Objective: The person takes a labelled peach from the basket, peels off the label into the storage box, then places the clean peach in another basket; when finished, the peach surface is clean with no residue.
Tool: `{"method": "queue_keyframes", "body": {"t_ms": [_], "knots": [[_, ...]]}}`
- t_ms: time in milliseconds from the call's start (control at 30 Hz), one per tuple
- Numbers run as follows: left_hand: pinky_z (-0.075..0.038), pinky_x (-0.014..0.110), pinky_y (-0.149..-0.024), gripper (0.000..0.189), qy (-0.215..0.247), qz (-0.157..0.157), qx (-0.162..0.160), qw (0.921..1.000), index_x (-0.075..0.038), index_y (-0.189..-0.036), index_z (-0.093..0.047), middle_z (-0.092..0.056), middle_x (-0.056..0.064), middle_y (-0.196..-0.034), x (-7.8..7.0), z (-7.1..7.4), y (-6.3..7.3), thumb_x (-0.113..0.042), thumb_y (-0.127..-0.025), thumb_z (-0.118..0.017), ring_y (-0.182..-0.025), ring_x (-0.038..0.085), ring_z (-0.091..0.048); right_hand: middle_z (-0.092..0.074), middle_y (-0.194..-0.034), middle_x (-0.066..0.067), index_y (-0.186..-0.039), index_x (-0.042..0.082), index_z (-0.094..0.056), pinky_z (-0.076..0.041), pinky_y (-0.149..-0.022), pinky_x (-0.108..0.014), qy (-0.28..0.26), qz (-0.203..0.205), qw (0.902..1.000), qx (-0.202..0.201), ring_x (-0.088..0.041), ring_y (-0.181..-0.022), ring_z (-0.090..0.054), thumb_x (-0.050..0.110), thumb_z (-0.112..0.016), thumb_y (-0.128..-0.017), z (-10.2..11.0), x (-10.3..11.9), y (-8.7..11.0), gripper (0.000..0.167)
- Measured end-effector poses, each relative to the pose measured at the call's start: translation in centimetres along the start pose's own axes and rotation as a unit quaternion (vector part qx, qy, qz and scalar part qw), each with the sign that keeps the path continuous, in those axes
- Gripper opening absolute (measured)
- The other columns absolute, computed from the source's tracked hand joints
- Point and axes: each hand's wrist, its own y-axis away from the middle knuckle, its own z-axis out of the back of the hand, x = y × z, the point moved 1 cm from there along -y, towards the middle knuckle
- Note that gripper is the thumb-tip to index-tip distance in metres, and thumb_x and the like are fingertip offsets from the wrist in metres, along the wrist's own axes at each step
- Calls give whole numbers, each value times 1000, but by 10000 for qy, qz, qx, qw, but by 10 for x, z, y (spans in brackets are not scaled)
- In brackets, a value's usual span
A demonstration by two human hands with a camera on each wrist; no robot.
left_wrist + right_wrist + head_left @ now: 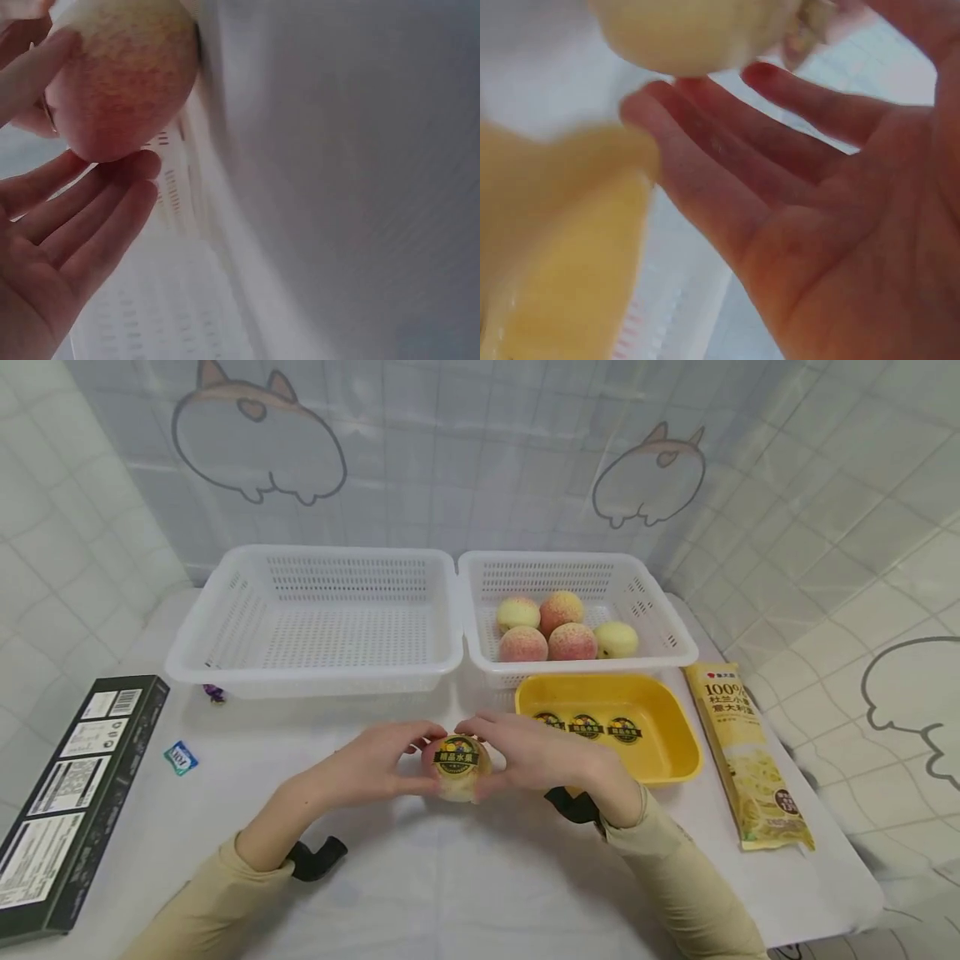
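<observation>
In the head view a peach (456, 787) with a dark, round-centred label (457, 755) on its camera-facing side is between both hands, in front of the baskets. My left hand (367, 762) grips it from the left with fingers and thumb. From the right, my right hand (528, 752) holds it the same way. The left wrist view shows the peach's red and yellow side (124, 90) against the left fingertips. Its pale underside (697, 37) appears above the right fingers in the right wrist view.
A white basket (322, 681) stands back left; beside it another basket (581, 670) holds several peaches. Similar labels lie in a yellow tray (652, 768). A pasta packet (750, 760) is at right. At left are a black box (82, 793), a blue packet (181, 757) and a purple wrapper (214, 693).
</observation>
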Motion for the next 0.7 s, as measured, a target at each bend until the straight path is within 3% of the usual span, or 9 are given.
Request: {"method": "queue_keyframes", "body": {"t_ms": [133, 333, 567, 700], "knots": [[-53, 38, -94, 60, -62, -52, -12, 10000, -16, -135, -57, -64, -10, -119, 1, -5, -2, -43, -85, -78, -106, 9, -62, -60, -108, 10, -121, 19, -66, -50, -85, -25, -101, -31, 9994, -321, -12, -96, -60, 42, -72, -91, 3, 1, 1, 39], [-51, 37, -97, 62, -335, -72, -99, 9994, -17, -138, -57, -62, -11, -119, -4, -9, -1, -44, -86, -77, -107, 7, -59, -62, -89, 8, -98, 16, -72, -48, -72, -22, -48, 197, 9944, -1042, -7, -79, -54, 24, -69, -95, 1, 0, -7, 9], [-52, 32, -97, 57, 52, 23, -19, 10000, -22, -135, -57, -64, -17, -119, -3, -9, -2, -43, -86, -78, -108, 1, -60, -64, -81, 11, -90, 16, -71, -49, -70, -20, -331, 370, 9921, -1156, -5, -74, -55, 18, -72, -93, 2, 2, -9, 4], [-53, 34, -97, 56, 161, 21, 60, 9999, -21, -135, -57, -64, -17, -117, -2, -7, -2, -42, -87, -77, -108, 2, -61, -67, -84, 11, -92, 15, -72, -51, -73, -21, -745, 725, 9891, -1043, -5, -76, -57, 18, -72, -93, 8, 4, -5, 4]]}}
